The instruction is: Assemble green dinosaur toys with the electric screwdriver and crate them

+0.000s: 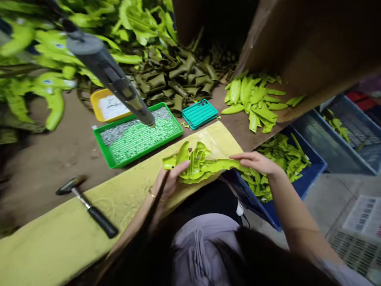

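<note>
My left hand (171, 180) is closed around the left end of a lime-green moulded plastic shell (198, 167), its thumb over the edge. The shell's hollow, ribbed inside faces up, and a long narrow arm reaches right. At that right end is my right hand (258, 162), fingers stretched out over or against the shell; contact is unclear. A grey electric screwdriver (119, 81) hangs, tip down, above a green tray (104, 153) of small metal screws. A black-handled hammer (89, 206) lies to the left on the yellow mat (59, 226).
Behind the green tray are a yellow tray (95, 107) and a teal tray (199, 115). Dark olive parts (178, 75) and lime pieces (253, 99) lie heaped on the bench. Below right stands a blue crate (315, 174) of lime pieces. Lime shells (50, 87) pile up left.
</note>
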`<state>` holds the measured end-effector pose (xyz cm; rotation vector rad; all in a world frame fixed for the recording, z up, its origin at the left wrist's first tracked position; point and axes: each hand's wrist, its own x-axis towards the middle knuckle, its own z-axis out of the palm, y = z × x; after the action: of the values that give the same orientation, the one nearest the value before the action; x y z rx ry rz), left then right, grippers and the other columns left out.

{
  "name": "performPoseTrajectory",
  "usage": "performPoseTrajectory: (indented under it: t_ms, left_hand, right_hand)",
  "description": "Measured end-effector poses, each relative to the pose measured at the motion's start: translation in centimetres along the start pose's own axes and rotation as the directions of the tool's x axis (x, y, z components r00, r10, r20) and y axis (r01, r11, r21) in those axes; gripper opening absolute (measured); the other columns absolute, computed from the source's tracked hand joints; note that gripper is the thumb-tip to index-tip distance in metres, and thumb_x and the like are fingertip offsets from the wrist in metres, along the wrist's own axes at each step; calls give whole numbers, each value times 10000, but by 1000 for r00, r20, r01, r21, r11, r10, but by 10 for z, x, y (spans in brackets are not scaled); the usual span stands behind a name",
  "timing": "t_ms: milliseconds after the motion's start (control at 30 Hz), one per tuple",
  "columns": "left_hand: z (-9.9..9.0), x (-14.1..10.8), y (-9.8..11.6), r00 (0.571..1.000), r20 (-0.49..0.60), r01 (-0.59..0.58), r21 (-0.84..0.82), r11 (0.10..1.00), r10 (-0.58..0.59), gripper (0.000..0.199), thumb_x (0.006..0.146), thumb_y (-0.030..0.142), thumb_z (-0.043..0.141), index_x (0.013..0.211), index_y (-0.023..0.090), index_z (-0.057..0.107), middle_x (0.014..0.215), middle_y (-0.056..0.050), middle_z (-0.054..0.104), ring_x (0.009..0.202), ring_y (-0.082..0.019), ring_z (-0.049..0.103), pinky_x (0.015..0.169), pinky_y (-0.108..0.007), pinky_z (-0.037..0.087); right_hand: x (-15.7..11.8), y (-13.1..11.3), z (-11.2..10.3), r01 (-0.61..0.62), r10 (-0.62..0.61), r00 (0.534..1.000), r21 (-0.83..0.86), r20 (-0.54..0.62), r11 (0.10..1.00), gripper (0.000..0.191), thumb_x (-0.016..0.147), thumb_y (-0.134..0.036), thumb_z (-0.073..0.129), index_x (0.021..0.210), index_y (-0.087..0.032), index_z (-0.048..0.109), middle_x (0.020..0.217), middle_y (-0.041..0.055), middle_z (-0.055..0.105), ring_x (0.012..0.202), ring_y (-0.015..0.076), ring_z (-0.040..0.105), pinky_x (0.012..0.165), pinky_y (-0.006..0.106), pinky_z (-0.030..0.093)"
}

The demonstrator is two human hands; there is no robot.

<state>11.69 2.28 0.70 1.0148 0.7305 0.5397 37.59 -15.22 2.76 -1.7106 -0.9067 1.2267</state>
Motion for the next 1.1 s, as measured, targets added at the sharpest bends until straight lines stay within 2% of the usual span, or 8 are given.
performPoseTrajectory:
  t_ms: [67, 167, 333, 533, 667, 833, 967, 1100]
  left_hand:
    - [-8, 8, 3, 995, -97, 13, -51, 999, -18, 646, 631, 472, 817, 1204, 229, 643, 1118, -77, 718, 1130, -357, 642, 957, -489, 563]
    - [-14, 21, 2, 994, -113, -25, -136, 990, 10, 695, 587, 452, 854, 1208, 227, 638, 1157, -79, 710, 1135, -358, 641, 973, -505, 552]
    - [-22, 35, -8, 994, -104, -4, -172, 985, -14, 792, 493, 381, 916, 1213, 213, 630, 1082, -76, 737, 1085, -344, 669, 1002, -519, 534]
    - [-26, 35, -13, 991, -128, 17, -251, 968, -50, 778, 521, 323, 911, 1238, 215, 629, 1100, -70, 734, 1107, -320, 661, 1041, -488, 507]
    - [-23, 36, -14, 991, -127, -6, -270, 963, -29, 782, 559, 301, 896, 1280, 218, 607, 1144, -86, 721, 1128, -328, 648, 1048, -500, 490]
    - [-22, 36, -12, 994, -108, -17, -280, 960, -14, 683, 587, 294, 885, 1224, 240, 645, 1166, -76, 711, 1155, -332, 630, 1060, -502, 475]
    - [-24, 35, -11, 989, -136, 9, -292, 956, -51, 592, 571, 279, 891, 1125, 223, 691, 1182, -69, 705, 1162, -319, 625, 1070, -497, 466]
    - [-25, 35, -11, 990, -129, 25, -281, 959, -64, 615, 567, 279, 892, 1141, 203, 685, 1160, -88, 710, 1143, -314, 637, 1061, -488, 471]
  right_hand:
    - [64, -30, 3, 169, -200, 973, -238, -112, 956, 339, 790, -438, 663, 1045, -224, 726, 925, 38, 741, 800, 151, 651, 756, 304, 541]
    - [157, -62, 10, 184, -433, 851, -605, -295, 774, 289, 882, -338, 532, 1021, -166, 718, 931, 54, 716, 835, 163, 635, 835, 335, 523]
    - [238, -70, 18, 147, -491, 826, -734, -278, 663, 205, 845, -249, 561, 934, -166, 727, 981, 93, 663, 953, 233, 597, 951, 406, 458]
    - [213, -67, 34, 229, -565, 791, -743, -234, 629, 123, 851, -239, 555, 891, -182, 655, 984, 75, 617, 887, 196, 573, 867, 367, 475]
    - [165, -64, 77, 555, -759, 651, -667, -25, 497, 75, 852, -275, 606, 836, -205, 629, 966, 56, 627, 957, 184, 592, 864, 357, 496]
    - [131, -52, 120, 586, -838, 540, -748, 73, 312, 103, 892, -245, 563, 862, -207, 654, 1014, 88, 670, 970, 203, 606, 832, 373, 493]
    - [148, -61, 102, 553, -838, 540, -784, 80, 281, 163, 913, -306, 551, 935, -219, 687, 1026, 79, 678, 964, 194, 607, 837, 359, 487]
    - [211, -74, 53, 261, -696, 669, -795, -261, 548, 237, 921, -307, 511, 958, -186, 712, 934, 73, 655, 884, 189, 600, 833, 348, 493]
